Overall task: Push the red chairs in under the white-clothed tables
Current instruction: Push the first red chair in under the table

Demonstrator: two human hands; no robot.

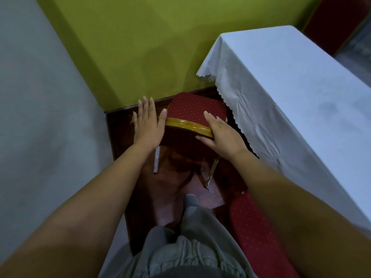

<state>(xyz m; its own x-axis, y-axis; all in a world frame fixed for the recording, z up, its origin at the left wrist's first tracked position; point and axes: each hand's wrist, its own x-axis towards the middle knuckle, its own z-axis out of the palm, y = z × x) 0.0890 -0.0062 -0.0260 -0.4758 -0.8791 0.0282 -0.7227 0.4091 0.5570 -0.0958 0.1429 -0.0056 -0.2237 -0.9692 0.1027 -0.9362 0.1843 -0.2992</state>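
A red dotted chair (197, 109) with a gold-trimmed back rail (186, 125) stands on the dark floor, its seat partly under the corner of the white-clothed table (281, 87). My left hand (147, 125) lies flat against the rail's left end, fingers straight and thumb over the trim. My right hand (222, 133) grips the rail's right end, fingers over the front and thumb behind. A second red chair (257, 233) stands at the lower right beside the table's long edge.
A green wall (130, 47) is close behind the chair and a grey wall (40, 117) closes the left side, leaving a narrow strip of floor. My legs in grey trousers (192, 227) are behind the chair. Another red chair back (337, 21) shows beyond the table.
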